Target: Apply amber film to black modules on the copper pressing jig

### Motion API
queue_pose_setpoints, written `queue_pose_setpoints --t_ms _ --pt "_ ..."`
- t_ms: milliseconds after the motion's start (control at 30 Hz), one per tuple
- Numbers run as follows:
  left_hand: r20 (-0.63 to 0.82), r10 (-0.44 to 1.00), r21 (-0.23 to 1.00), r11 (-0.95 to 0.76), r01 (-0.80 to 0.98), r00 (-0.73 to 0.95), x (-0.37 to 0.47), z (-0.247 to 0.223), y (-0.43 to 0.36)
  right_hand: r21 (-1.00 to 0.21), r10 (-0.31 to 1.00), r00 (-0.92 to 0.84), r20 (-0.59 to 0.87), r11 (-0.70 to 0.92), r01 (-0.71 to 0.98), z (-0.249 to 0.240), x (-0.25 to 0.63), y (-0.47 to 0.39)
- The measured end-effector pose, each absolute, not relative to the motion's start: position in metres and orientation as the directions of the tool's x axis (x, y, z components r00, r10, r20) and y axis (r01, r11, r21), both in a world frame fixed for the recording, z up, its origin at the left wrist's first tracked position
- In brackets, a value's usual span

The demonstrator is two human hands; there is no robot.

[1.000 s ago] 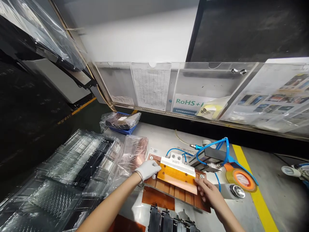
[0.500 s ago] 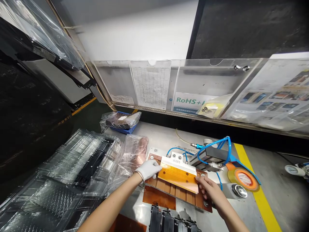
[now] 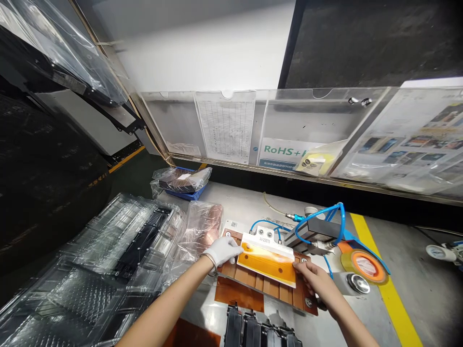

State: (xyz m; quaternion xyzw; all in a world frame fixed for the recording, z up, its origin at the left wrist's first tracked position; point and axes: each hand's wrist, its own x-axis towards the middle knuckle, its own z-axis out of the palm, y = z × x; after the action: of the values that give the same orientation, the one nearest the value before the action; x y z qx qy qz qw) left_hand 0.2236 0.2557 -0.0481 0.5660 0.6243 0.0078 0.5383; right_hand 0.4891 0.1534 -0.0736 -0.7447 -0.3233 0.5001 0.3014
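An amber film [image 3: 265,265] lies over the white block of a brown fixture [image 3: 267,287] marked JJ-25070. My left hand [image 3: 223,253], in a white glove, pinches the film's left end. At the film's right edge, my bare right hand [image 3: 314,278] has its thumb and forefinger closed on the corner. Two dark round spots show through the film. Blue air tubes [image 3: 342,224] run behind the fixture to a dark cylinder block [image 3: 314,233]. Several black parts [image 3: 255,332] stand in front of the fixture.
Clear plastic trays [image 3: 97,274] fill the left. Beside them is a bag of copper-coloured pieces [image 3: 202,229], with a blue bin [image 3: 190,195] behind. A tape roll [image 3: 366,267] and a metal-topped bottle [image 3: 356,284] stand at the right.
The film's right end has come down and slightly left, flatter against the white block, and its glare has shifted. My right hand has moved slightly with it.
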Motion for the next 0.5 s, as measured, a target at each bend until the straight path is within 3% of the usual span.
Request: queue_pose_setpoints --t_ms 200,500 --pt "-0.654 0.719 0.661 0.391 0.64 0.236 0.223 -0.047 0.252 -0.702 0.781 0.262 -0.567 -0.624 0.343 -0.065 0.5 0.151" --pt "-0.643 0.727 0.684 0.403 0.608 0.242 0.223 -0.044 0.252 -0.673 0.787 0.273 -0.554 -0.616 0.41 -0.066 0.495 0.148"
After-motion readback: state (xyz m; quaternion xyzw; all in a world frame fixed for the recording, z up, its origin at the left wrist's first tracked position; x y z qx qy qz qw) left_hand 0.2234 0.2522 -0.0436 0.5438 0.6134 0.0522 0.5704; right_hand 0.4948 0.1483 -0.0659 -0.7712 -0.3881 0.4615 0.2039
